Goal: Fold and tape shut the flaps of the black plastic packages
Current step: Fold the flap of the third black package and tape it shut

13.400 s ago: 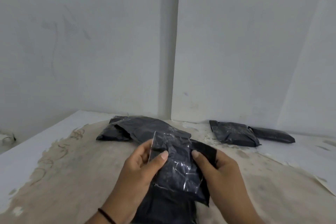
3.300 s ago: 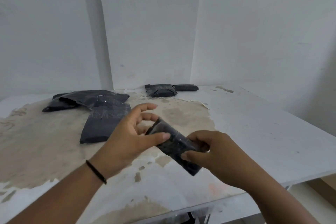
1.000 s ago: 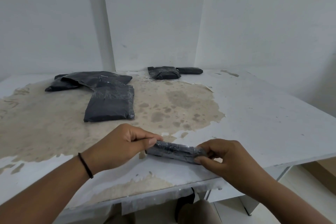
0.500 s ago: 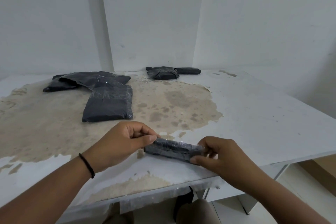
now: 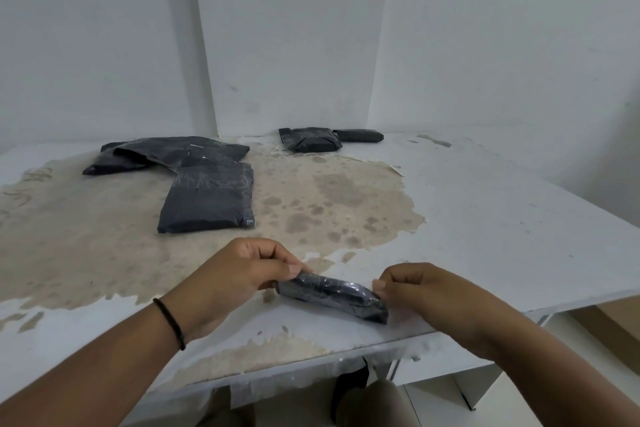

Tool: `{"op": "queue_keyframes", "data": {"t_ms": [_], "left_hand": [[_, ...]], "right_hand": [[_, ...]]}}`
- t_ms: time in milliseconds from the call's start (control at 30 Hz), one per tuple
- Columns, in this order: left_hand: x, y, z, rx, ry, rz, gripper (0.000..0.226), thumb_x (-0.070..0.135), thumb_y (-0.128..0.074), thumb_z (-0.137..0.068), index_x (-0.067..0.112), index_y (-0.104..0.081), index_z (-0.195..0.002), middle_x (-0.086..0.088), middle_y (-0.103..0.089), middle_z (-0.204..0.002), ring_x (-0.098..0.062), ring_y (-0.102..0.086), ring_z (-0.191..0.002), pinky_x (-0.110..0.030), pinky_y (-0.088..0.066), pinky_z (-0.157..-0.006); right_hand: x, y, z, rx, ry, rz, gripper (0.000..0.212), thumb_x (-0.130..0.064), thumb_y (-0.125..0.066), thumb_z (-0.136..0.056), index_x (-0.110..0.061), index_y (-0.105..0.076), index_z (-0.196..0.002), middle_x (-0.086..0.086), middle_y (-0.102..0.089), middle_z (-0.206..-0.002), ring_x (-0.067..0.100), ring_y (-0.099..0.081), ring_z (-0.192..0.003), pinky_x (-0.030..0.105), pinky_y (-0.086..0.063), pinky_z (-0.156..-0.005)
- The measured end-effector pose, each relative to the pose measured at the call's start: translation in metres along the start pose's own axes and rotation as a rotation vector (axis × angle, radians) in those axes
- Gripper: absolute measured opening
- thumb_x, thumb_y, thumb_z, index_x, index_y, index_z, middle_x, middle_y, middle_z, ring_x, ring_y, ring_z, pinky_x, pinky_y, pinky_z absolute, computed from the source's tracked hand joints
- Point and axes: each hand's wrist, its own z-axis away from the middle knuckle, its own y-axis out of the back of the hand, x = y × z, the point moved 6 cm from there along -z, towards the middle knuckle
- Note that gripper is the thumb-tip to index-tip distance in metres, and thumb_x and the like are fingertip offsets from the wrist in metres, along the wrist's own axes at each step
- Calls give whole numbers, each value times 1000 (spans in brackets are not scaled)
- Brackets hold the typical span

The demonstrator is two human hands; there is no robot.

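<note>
A small black plastic package [image 5: 332, 295], rolled narrow and shiny with clear tape, lies on the white table [image 5: 485, 218] near its front edge. My left hand [image 5: 242, 270] pinches the package's left end between thumb and curled fingers. My right hand [image 5: 412, 288] pinches its right end the same way. A larger flat black package [image 5: 207, 201] lies further back on the worn brown patch of the tabletop.
A pile of black packages [image 5: 166, 152] sits at the back left. Two more black packages [image 5: 311, 139] lie at the back by the wall corner. The table's front edge runs just below my hands; white walls close off the back and right.
Both hands have stayed on the ends of the small package; they and the package have shifted slightly to the right along the table's front edge.
</note>
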Motion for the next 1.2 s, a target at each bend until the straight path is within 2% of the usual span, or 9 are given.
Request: {"op": "queue_keyframes", "data": {"t_ms": [167, 300, 433, 600, 733, 900, 1067, 1133, 1200], "left_hand": [[0, -4, -3, 94, 35, 19, 15, 21, -66, -75, 6, -69, -74, -25, -68, -96, -31, -58, -85, -51, -49, -83], [-4, -7, -6, 106, 89, 126, 15, 13, -63, -80, 13, -67, -66, -15, -61, -80, -26, -51, -81, -38, -37, -73], [-7, -9, -7, 85, 157, 224, 21, 7, -52, -86, 9, -66, -70, -12, -60, -75, -27, -50, -77, -34, -36, -65], [-6, -5, -4, 165, 120, 243, 33, 28, -46, -96, 3, -67, -96, -13, -61, -88, -25, -54, -82, -35, -43, -76], [5, -4, 13, 281, 80, 192, 59, 61, -63, -72, 7, -61, -95, -13, -66, -86, -24, -64, -75, -43, -55, -77], [33, -30, 14, 9, 96, 587, 40, 30, -65, -79, -1, -68, -104, -21, -72, -98, -25, -69, -81, -34, -60, -72], [45, -12, -1, 35, 15, 688, 42, 14, -67, -71, -7, -65, -108, -21, -72, -102, -24, -71, -83, -29, -60, -71], [48, -10, -8, 4, -6, 731, 43, 12, -66, -72, -6, -63, -111, -22, -71, -106, -28, -70, -93, -31, -60, -77], [50, -11, -15, -19, -27, 757, 42, 12, -65, -73, -5, -62, -111, -22, -71, -107, -29, -70, -97, -32, -59, -80]], "right_hand": [[-26, 0, 9, 378, 399, 314, 21, -50, -49, -87, -44, -61, -104, -23, -60, -100, -5, -56, -94, 12, -40, -77], [-28, -16, 11, 464, 649, 775, 35, -48, -51, -82, -29, -74, -100, -15, -68, -87, 4, -60, -83, 25, -46, -74], [-28, -12, 5, 389, 595, 426, 26, -29, -69, -81, -18, -75, -104, -15, -64, -79, -2, -57, -82, 3, -40, -70], [-19, -3, 0, 456, 466, 346, 28, -20, -74, -80, -16, -73, -108, -15, -61, -81, 0, -54, -90, 4, -39, -73], [-43, 2, 24, 774, 678, 594, 13, -9, -75, -79, -12, -74, -91, -3, -63, -80, 10, -55, -73, 21, -44, -67], [-69, -23, 39, 896, 918, 864, 13, -15, -75, -77, -15, -72, -89, 3, -64, -89, 21, -54, -89, 39, -38, -87], [-62, 5, 19, 780, 448, 161, 72, -70, -60, -70, -30, -47, -129, -13, -53, -118, 1, -52, -107, 26, -39, -99], [-51, 5, -2, 503, 136, -230, 87, -72, -67, -58, -30, -43, -132, -11, -63, -111, 3, -63, -96, 31, -50, -88], [-45, -1, -22, 249, 41, -551, 65, -47, -83, -63, -17, -59, -115, 2, -74, -90, 16, -71, -77, 33, -56, -69]]}}
